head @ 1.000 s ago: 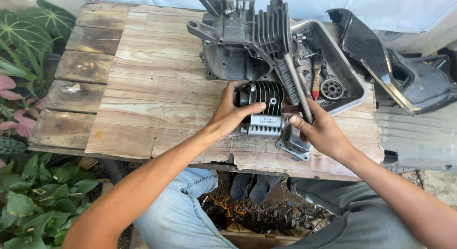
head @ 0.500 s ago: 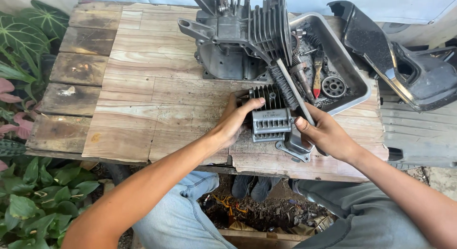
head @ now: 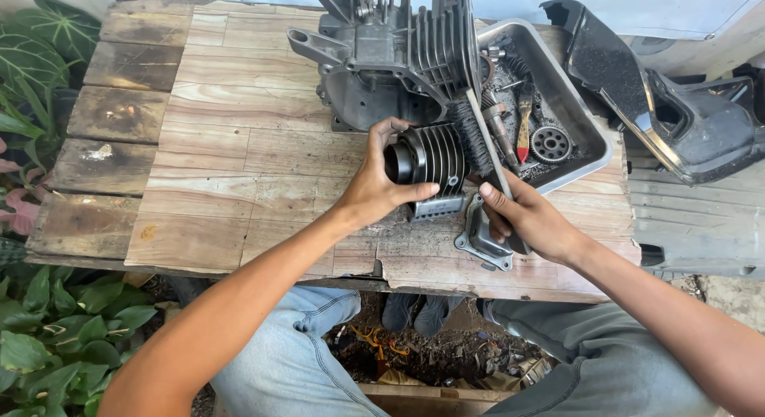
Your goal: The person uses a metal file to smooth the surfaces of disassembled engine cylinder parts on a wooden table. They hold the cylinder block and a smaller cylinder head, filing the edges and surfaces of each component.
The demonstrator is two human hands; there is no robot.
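Since the earlier frames we have turned the finned cylinder (head: 430, 158) up off the planks, so its open bore now faces left instead of lying flat under our palm, and the brush (head: 482, 142) has come down across its fins.

From the head view, our left hand (head: 374, 190) is clamped on the cylinder, thumb underneath and fingers curled over the open end, holding it just above the wooden tabletop (head: 231, 162). We judge that this grip keeps the fins exposed on the right side, where the bristles can reach them. Our right hand (head: 530, 222) is closed around the brush handle, low down, with the bristled part lying against the fins. The two hands are apart, each clamped on its own thing, with the cylinder between them.

Below the right hand a small grey metal cover plate (head: 482, 241) lies flat on the tabletop, touching the brush hand's edge. Behind the cylinder stands the large grey engine block (head: 382, 58), upright, with its own fins facing right. Just beside it sits a grey metal tray (head: 586, 118) holding a gear (head: 550, 143), a red-tipped tool (head: 523, 130) and other small dirty parts, kept together within reach. A black plastic housing (head: 677, 122) rests off to the right, and green leaves (head: 40, 58) border the left.
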